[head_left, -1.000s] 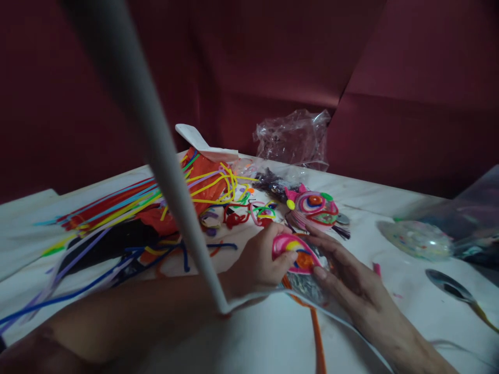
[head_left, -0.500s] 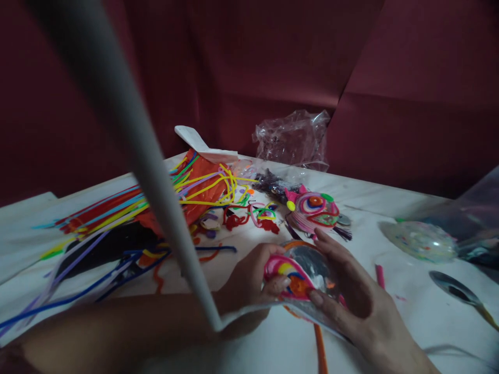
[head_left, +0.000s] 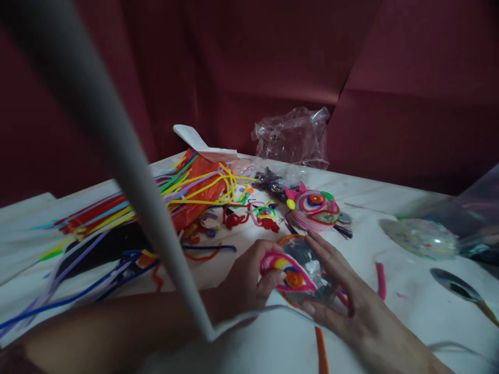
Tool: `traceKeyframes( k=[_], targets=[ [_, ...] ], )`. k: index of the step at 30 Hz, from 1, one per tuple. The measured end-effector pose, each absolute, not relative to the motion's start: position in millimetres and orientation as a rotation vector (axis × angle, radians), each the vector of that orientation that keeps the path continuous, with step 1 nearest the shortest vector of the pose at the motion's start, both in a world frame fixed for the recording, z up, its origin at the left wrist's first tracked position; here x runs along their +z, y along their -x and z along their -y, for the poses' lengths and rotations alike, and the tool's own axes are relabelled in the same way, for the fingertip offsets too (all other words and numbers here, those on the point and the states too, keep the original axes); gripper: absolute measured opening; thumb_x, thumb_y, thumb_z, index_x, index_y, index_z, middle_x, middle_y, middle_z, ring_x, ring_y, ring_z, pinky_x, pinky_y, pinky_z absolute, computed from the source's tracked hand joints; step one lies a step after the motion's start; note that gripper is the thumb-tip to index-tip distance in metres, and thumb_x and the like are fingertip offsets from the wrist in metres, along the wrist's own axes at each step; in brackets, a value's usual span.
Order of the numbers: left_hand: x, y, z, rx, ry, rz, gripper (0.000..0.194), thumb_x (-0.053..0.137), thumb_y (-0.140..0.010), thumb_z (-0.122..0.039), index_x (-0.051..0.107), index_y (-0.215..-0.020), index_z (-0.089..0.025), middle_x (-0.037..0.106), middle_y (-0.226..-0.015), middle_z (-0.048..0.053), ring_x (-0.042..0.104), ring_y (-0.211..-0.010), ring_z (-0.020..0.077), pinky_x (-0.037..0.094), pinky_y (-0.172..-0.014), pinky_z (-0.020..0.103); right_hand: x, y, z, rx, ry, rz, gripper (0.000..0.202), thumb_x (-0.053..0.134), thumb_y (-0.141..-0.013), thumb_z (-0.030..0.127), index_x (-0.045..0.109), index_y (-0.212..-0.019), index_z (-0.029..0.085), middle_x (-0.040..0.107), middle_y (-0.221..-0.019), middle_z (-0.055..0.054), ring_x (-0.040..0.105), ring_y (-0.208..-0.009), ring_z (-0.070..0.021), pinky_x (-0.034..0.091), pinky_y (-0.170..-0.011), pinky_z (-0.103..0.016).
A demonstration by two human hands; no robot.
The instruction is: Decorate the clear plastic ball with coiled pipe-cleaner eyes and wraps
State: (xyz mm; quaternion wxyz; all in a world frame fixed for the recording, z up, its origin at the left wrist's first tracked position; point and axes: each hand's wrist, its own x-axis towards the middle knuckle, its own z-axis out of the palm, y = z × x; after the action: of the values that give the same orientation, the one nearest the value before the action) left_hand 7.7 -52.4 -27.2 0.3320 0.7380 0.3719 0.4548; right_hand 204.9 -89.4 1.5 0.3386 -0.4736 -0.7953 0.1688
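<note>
Standing at the back of the counter [head_left: 413, 317]: one crumpled clear bag [head_left: 294, 137], see-through. Left of it, one orange packet [head_left: 212, 179], with coloured strips [head_left: 97, 209] lying across it and spread leftward. At right, one clear dome [head_left: 423, 239] showing coloured specks. Between the two hands, one clear ball [head_left: 307, 254] with an orange band; whether it touches the counter cannot be told.

Left hand [head_left: 249, 272]: forearm in from lower left, thumb and fingers pinching a pink eye-shaped piece [head_left: 288, 272] against the near left of the ball; whether it is attached cannot be told. Right hand [head_left: 351, 296]: in from lower right, fingers curved around the ball's right side, thumb at its lower front.

Beyond the hands, one pink decorated ball [head_left: 314, 210] with a round eye. Right, one pink stick [head_left: 381, 281] and one spoon [head_left: 458, 285]. Below the clear ball, one orange strip [head_left: 322, 350]. One blurred grey pole [head_left: 144, 202], slanting, covers part of the strips and left forearm.
</note>
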Motion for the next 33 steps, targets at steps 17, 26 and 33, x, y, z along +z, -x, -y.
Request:
traceKeyframes(
  k=[17, 26, 33],
  targets=[
    [-37.9, -2.6, 43.1, 1.085, -2.038, -0.887, 0.043, 0.047, -0.08, -0.05, 0.052, -0.105, -0.015, 0.062, -0.09, 0.007, 0.058, -0.074, 0.0183, 0.047, -0.071, 0.032, -0.5, -204.3, 88.6, 0.375, 1.25, 2.102, 0.066, 0.055, -0.087, 0.041, 0.026, -0.145, 0.032, 0.026, -0.151, -0.004, 0.024, -0.136, -0.0262, 0.033, -0.105, -0.045],
    [-26.4, -9.9, 41.3, 1.034, -2.072, -0.942, 0.041, 0.046, -0.078, -0.047, 0.052, -0.104, -0.016, 0.061, -0.085, 0.006, 0.058, -0.076, 0.0194, 0.047, -0.075, 0.033, 1.5, -204.3, 89.0, 0.459, 1.265, 2.044, 0.063, 0.052, -0.088, 0.045, 0.027, -0.145, 0.03, 0.026, -0.151, -0.004, 0.022, -0.137, -0.0248, 0.027, -0.107, -0.046],
    [-17.4, -13.6, 44.0, 0.997, -1.997, -1.035, 0.035, 0.049, -0.074, -0.041, 0.052, -0.099, -0.016, 0.061, -0.08, 0.004, 0.057, -0.071, 0.0187, 0.047, -0.069, 0.032, 1.0, -201.1, 88.7, 0.477, 1.256, 2.014, 0.06, 0.051, -0.09, 0.043, 0.03, -0.144, 0.031, 0.028, -0.15, -0.002, 0.024, -0.137, -0.0241, 0.027, -0.109, -0.044]
  ],
)
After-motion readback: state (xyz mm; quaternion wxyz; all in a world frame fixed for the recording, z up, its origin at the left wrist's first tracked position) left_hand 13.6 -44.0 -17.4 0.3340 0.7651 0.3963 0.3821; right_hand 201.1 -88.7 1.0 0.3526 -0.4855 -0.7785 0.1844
